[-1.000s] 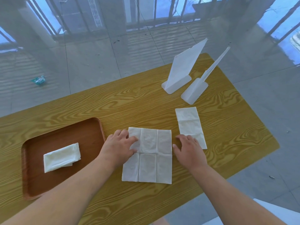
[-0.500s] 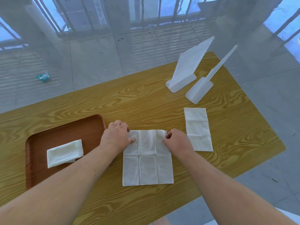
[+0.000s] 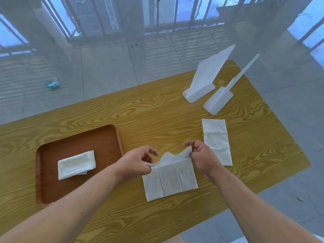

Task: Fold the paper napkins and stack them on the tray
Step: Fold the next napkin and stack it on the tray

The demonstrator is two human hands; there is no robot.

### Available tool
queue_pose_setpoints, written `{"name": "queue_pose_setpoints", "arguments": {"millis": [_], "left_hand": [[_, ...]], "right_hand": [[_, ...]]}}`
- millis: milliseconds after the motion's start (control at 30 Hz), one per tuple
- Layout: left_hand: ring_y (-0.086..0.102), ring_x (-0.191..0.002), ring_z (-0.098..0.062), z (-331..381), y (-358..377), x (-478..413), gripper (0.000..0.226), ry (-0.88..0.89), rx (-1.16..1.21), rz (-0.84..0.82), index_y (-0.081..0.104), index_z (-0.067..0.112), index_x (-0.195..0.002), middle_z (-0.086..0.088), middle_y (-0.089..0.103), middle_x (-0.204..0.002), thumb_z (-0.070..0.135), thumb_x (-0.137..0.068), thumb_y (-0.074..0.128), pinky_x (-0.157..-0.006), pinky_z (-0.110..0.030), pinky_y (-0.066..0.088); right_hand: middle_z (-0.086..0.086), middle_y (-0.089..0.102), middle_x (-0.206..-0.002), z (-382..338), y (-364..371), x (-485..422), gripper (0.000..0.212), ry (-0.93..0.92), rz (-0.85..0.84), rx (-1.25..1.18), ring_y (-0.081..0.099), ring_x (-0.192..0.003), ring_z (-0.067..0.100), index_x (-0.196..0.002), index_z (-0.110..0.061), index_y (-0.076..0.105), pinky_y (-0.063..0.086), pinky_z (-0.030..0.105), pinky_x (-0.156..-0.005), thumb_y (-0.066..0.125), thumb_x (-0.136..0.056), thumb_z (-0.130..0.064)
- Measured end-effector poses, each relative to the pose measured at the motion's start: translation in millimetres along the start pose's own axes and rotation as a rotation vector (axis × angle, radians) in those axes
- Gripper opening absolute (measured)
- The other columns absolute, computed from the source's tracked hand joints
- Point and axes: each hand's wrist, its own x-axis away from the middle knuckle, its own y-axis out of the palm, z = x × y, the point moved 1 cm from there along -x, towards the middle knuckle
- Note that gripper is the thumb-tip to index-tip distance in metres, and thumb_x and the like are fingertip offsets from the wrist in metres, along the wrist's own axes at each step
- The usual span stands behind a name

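Centrally on the table (image 3: 157,111), right of the tray (image 3: 78,142), lies the napkin (image 3: 170,179), its far edge raised off the wood. The left hand (image 3: 138,163) and right hand (image 3: 201,156) each pinch a far corner between thumb and fingers. A spare napkin (image 3: 216,141) lies flat at right, and a folded napkin (image 3: 76,164) sits on the tray.

Cool blue daylight pours through the barred windows (image 3: 184,11), table (image 3: 157,111) bright and sharp, wide-angle bending the edges

Left hand (image 3: 137,163) and right hand (image 3: 203,158), forearms stretched forward, each pinch a far corner of the napkin (image 3: 170,180)
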Motion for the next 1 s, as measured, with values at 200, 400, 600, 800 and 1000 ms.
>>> {"name": "queue_pose_setpoints", "arguments": {"millis": [200, 400, 600, 800, 1000], "left_hand": [[0.072, -0.086, -0.004, 2, 4, 9, 0.044, -0.069, -0.082, -0.099, 0.077, 0.037, -0.097, 0.017, 0.078, -0.093, 0.075, -0.076, 0.069, -0.086, -0.033, 0.059], [0.055, -0.113, -0.01, -8, 10, 1, 0.055, -0.024, -0.756, 0.183, 0.059, 0.035, -0.128, 0.013, 0.059, -0.123, 0.071, -0.087, 0.064, -0.093, -0.031, 0.051], [0.05, -0.119, -0.017, -18, 35, -4, 0.036, -0.002, -0.895, 0.162, 0.06, 0.029, -0.118, 0.007, 0.054, -0.119, 0.051, -0.092, 0.068, -0.096, -0.031, 0.049], [0.06, -0.082, -0.008, -22, 35, -6, 0.01, -0.127, -0.538, 0.16, 0.057, 0.032, -0.086, 0.012, 0.063, -0.092, 0.028, -0.083, 0.066, -0.063, -0.026, 0.047], [0.071, -0.081, -0.02, -24, 32, -4, 0.033, -0.337, 0.179, 0.143, 0.063, 0.023, -0.111, -0.007, 0.07, -0.103, 0.012, -0.085, 0.078, -0.058, -0.028, 0.059]], "right_hand": [[0.015, 0.079, -0.08, 1, -11, 15, 0.038, -0.039, -0.024, 0.006, 0.074, -0.085, 0.02, -0.082, -0.012, 0.08, 0.05, 0.041, -0.095, 0.043, -0.071, -0.014], [-0.002, 0.073, -0.066, 8, -2, 21, 0.029, -0.162, 0.179, 0.234, 0.063, -0.057, 0.014, -0.076, -0.027, 0.076, 0.051, 0.029, -0.056, 0.048, -0.086, -0.022], [-0.018, 0.063, -0.069, 25, 31, 42, 0.017, -0.45, 0.112, 0.731, 0.056, -0.071, 0.0, -0.087, -0.025, 0.073, 0.044, 0.019, -0.064, 0.059, -0.091, -0.016], [-0.015, 0.062, -0.084, 32, 47, 53, 0.022, -0.469, 0.137, 0.814, 0.056, -0.088, 0.01, -0.11, -0.023, 0.069, 0.049, 0.026, -0.08, 0.06, -0.091, -0.02], [-0.017, 0.056, -0.074, 37, 47, 59, 0.035, -0.421, 0.155, 0.812, 0.053, -0.073, 0.002, -0.117, -0.027, 0.063, 0.043, 0.019, -0.062, 0.055, -0.092, -0.048]]}}
